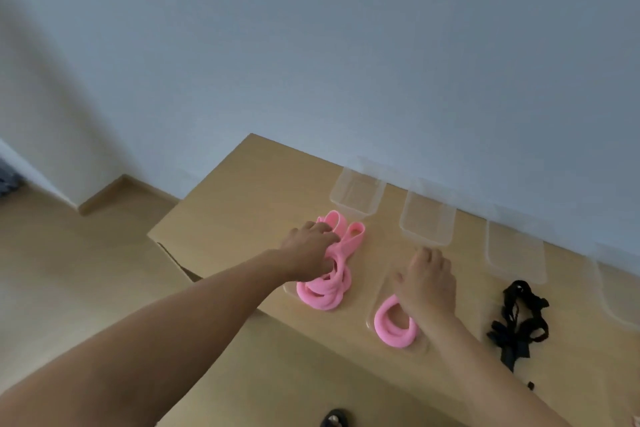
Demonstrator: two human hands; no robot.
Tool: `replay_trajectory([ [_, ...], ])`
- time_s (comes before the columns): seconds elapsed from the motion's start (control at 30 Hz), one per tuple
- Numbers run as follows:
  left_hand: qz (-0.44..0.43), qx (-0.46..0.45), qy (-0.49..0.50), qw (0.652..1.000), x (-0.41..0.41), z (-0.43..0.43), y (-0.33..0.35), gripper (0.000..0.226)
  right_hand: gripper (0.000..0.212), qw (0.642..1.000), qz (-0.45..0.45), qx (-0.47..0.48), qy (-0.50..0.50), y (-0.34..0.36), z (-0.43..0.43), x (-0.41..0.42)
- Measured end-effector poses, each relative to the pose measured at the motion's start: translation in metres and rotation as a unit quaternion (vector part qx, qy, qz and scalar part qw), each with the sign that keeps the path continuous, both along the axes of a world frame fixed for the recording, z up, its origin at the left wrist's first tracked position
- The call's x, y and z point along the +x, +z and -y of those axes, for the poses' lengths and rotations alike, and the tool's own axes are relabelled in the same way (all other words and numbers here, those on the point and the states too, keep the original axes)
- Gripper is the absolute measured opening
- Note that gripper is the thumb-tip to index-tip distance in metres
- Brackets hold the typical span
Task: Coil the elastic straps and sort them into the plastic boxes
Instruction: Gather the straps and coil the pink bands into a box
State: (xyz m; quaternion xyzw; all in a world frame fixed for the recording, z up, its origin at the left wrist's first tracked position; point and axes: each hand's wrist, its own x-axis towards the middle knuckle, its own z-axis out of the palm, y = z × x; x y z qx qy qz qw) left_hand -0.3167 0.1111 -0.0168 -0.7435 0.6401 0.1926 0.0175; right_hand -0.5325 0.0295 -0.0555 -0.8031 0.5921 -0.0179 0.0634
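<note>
My left hand (310, 248) grips a loose pink elastic strap (337, 255) whose loops trail from a clear box (291, 289) up toward the wall. A second pink strap (393, 328) lies coiled in another clear box (375, 303); my right hand (429, 282) rests flat over that box, fingers spread, touching the coil's right side. A tangled black strap (519, 321) lies to the right on the wooden table (249, 191).
Clear plastic boxes (427, 218) stand in a row along the wall, with one (356, 192) at the left and others (516, 251) to the right. The table's left edge drops to a wooden floor. A dark object (334, 419) sits at the near edge.
</note>
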Motion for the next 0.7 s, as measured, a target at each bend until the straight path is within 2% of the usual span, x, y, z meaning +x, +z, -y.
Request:
replay_trajectory([
  [0.17, -0.037, -0.050, 0.107, 0.992, 0.050, -0.071, 0.022, 0.053, 0.052, 0.987, 0.055, 0.039, 0.146, 0.037, -0.038, 0.081],
  [0.3, -0.064, -0.105, 0.222, 0.967, 0.110, -0.171, 0.046, 0.054, 0.059, 0.957, 0.096, 0.091, 0.260, 0.068, -0.112, 0.169],
  [0.5, -0.038, -0.173, 0.381, 0.907, 0.184, -0.359, 0.075, 0.058, 0.061, 0.882, 0.096, 0.135, 0.442, 0.104, -0.265, 0.290],
  [0.7, -0.042, -0.210, 0.516, 0.830, 0.205, -0.529, 0.073, 0.055, 0.060, 0.795, 0.124, 0.153, 0.574, 0.117, -0.407, 0.359],
])
